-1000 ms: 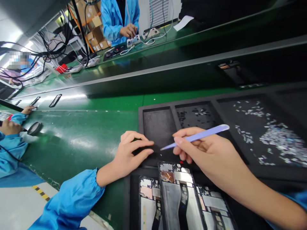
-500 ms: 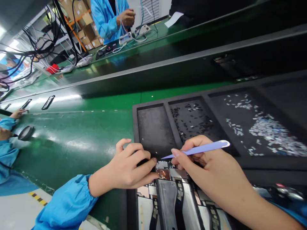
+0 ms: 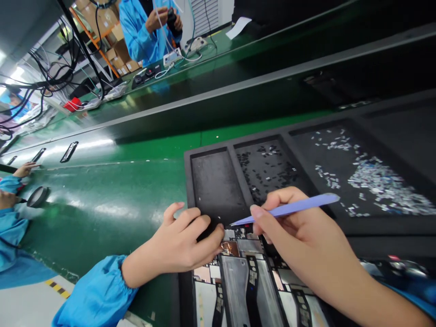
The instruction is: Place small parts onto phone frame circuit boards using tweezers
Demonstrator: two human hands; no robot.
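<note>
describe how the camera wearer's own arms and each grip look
The left grip is an ungloved hand; the left sleeve is loose, bright blue, with a gathered cuff. The right grip is ungloved too, its forearm bare; only some blue right sleeve shows.

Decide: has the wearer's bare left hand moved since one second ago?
Yes: the left hand moved down and right in view against the black compartmented tray.

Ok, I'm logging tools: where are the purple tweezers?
The purple tweezers are right of centre in the head view, in the right hand, tip near the left hand and the top edge of the middle opened phone.
</note>
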